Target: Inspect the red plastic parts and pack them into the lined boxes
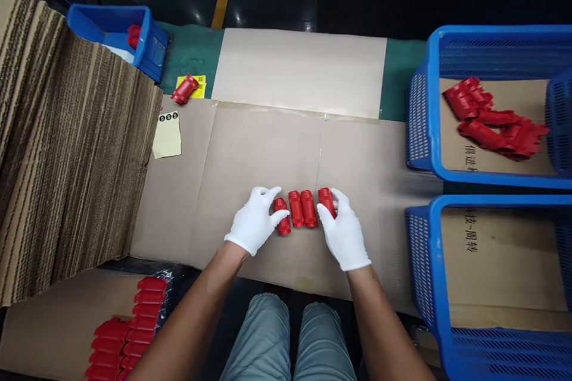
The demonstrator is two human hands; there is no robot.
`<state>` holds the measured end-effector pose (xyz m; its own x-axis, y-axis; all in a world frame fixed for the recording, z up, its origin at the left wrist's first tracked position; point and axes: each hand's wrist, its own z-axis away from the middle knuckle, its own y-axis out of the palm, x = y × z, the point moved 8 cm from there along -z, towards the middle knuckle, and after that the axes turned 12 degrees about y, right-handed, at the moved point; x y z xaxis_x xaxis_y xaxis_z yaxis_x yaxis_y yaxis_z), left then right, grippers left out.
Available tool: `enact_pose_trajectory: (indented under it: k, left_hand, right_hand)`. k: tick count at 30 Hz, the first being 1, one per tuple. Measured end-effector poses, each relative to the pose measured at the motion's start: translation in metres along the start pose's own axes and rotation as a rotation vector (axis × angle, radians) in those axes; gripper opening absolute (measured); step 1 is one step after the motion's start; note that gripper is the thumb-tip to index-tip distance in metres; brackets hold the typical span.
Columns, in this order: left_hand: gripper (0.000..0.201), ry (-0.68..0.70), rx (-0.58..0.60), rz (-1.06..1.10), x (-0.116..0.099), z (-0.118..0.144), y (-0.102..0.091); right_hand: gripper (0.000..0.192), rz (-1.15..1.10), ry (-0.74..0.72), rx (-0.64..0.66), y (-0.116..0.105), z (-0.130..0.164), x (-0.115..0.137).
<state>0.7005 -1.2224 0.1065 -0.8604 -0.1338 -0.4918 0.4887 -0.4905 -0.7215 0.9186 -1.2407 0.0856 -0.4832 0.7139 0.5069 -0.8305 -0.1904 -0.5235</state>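
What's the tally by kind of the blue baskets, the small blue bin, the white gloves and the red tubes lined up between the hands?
Red tubes: 4
White gloves: 2
Blue baskets: 2
Small blue bin: 1
Total: 9

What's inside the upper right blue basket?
Several red parts lie piled on brown cardboard. The pile covers the cardboard beneath it, and the near rim cuts off the black lettering.

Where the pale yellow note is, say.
In the head view, the pale yellow note lies forward and left of the left hand, beside the cardboard stack.
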Motion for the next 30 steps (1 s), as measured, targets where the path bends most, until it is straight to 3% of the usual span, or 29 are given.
enact_pose_trajectory:
  k: [2,7,12,14,17,20,26,28,30]
  left_hand:
    - [0.046,0.063,0.067,0.027,-0.001,-0.010,0.008]
    - [0.036,0.150,0.036,0.171,-0.007,-0.023,0.017]
    - [0.035,0.158,0.060,0.319,-0.003,-0.027,0.020]
    - [0.033,0.166,0.069,0.361,-0.002,-0.030,0.019]
    - [0.032,0.208,0.100,0.367,-0.005,-0.036,0.018]
    - [0.027,0.275,0.139,0.368,-0.011,-0.041,0.021]
    - [0.023,0.229,0.191,0.374,-0.021,-0.040,0.017]
    - [0.021,0.226,0.249,0.379,-0.024,-0.040,0.017]
    - [0.018,0.229,0.311,0.384,-0.021,-0.044,0.018]
  right_hand:
    - [0.055,0.064,-0.050,0.014,0.007,-0.004,0.010]
    - [0.051,0.358,-0.221,-0.011,0.010,0.001,0.027]
    - [0.042,0.682,-0.295,-0.146,0.000,0.000,0.039]
    - [0.046,0.665,-0.262,-0.133,-0.001,-0.004,0.039]
    - [0.055,0.605,-0.262,-0.006,0.006,-0.008,0.040]
    - [0.046,0.548,-0.323,0.067,0.009,-0.010,0.045]
    - [0.046,0.573,-0.578,0.039,0.000,-0.010,0.066]
    - [0.046,0.621,-0.707,0.031,0.004,-0.009,0.077]
    - [0.040,0.700,-0.747,0.112,0.018,-0.015,0.083]
